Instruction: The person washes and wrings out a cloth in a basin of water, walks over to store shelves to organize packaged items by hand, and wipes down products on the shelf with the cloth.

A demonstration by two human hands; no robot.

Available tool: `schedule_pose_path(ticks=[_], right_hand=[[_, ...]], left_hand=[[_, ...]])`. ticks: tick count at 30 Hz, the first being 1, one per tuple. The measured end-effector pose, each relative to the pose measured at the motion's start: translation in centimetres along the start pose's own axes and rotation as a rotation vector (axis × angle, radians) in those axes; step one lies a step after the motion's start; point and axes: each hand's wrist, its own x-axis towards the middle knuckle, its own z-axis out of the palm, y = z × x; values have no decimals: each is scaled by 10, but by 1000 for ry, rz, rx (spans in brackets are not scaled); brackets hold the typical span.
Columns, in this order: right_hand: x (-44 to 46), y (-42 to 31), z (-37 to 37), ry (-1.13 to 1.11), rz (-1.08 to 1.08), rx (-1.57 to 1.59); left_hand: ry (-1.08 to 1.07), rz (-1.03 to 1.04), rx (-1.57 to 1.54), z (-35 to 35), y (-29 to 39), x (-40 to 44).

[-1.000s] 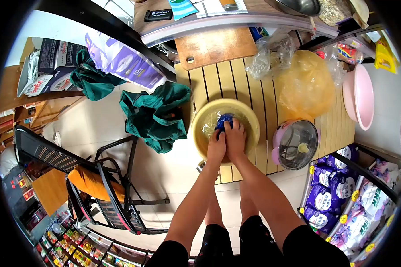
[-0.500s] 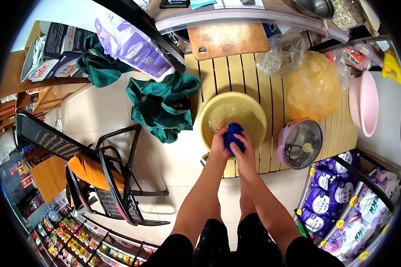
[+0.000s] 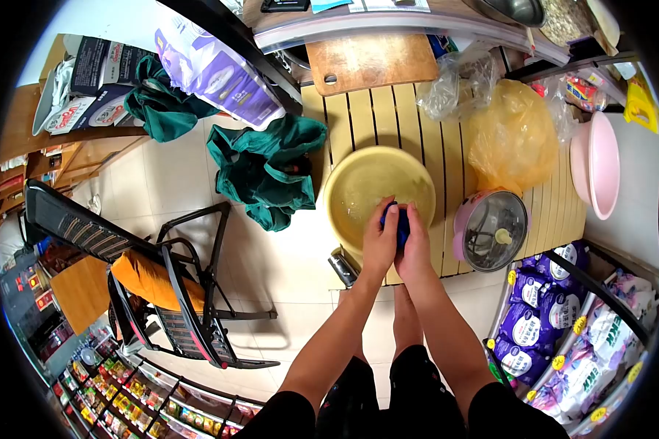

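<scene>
A yellow basin (image 3: 359,175) with water in it stands on the slatted wooden table (image 3: 447,161). Over its near right part, a bunched blue cloth (image 3: 401,228) is squeezed between my two hands. My left hand (image 3: 380,238) wraps it from the left, and my right hand (image 3: 415,245) closes on it from the right. Most of the cloth is hidden by the fingers. Beside the basin's lower left edge lies a small black object (image 3: 343,268).
Right of the basin are a lidded pot (image 3: 494,230), an orange plastic bag (image 3: 512,139) and a pink basin (image 3: 602,164). A cutting board (image 3: 370,64) lies behind. Green cloth (image 3: 267,172) and a black chair (image 3: 176,293) are on the left.
The blue cloth was low in the basin a second ago; my hands have drawn it up and toward the near right rim, now pressed together around it. The view has shifted.
</scene>
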Motion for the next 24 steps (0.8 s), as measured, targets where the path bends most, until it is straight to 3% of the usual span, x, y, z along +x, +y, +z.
schedule_pose_path(ticks=[9, 24], right_hand=[[-3, 3, 21, 92, -136, -200], [22, 12, 22, 95, -232, -495]], left_hand=[[-84, -140, -112, -3, 23, -6], [95, -225, -314, 0, 19, -4]])
